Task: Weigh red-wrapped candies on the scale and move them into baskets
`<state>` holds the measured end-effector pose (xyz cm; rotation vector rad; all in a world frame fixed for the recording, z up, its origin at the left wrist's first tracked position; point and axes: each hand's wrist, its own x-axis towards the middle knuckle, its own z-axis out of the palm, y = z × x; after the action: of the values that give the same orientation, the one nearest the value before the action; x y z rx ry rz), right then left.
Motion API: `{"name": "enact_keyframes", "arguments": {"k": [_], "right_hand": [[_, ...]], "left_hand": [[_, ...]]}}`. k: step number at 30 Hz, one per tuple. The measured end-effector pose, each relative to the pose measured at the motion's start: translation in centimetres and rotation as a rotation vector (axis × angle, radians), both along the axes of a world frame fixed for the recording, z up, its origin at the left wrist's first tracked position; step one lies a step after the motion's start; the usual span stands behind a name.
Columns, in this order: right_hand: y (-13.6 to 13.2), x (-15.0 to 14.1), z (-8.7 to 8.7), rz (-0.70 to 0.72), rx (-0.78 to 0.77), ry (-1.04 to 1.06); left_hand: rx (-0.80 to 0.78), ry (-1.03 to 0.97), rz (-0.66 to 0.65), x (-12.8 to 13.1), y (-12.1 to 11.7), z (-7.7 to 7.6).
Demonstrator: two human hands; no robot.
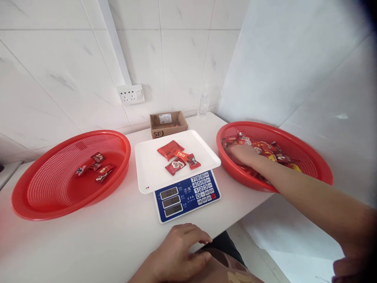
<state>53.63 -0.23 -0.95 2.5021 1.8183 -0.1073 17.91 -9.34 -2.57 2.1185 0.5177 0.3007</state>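
Observation:
My right hand (pixel 240 154) reaches into the right red plastic basket (pixel 319 167), among many wrapped snack packets (pixel 266 151); its fingers are hidden by packets. At the table's front edge lies my left hand (pixel 184 249), thumb apart from its loosely bent fingers, holding nothing. Between the baskets stands a digital scale (pixel 188 198) with a blue keypad panel and a white tray (pixel 147 155). Several small red-wrapped packets (pixel 175 165) sit in the middle of that tray. The left red basket (pixel 122 157) holds several small red packets (pixel 103 173).
Behind the scale is an open cardboard box (pixel 156 129), with a clear plastic bottle (pixel 203 105) to its right. The white table (pixel 118 243) meets a tiled wall carrying a power socket (pixel 131 94). Another wall stands close beside the right basket.

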Motion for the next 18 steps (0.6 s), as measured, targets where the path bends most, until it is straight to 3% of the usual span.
{"name": "enact_keyframes", "arguments": {"k": [6, 14, 18], "right_hand": [[-0.2, 0.6, 1.7, -0.058, 0.024, 0.064], [-0.3, 2.4, 3.8, -0.227, 0.338, 0.285], [-0.6, 1.1, 5.7, -0.203, 0.407, 0.499]], "left_hand": [[-0.036, 0.033, 0.015, -0.1, -0.2, 0.2], [0.005, 0.046, 0.013, 0.1, -0.1, -0.5], [0.033, 0.014, -0.028, 0.2, 0.2, -1.5]]}}
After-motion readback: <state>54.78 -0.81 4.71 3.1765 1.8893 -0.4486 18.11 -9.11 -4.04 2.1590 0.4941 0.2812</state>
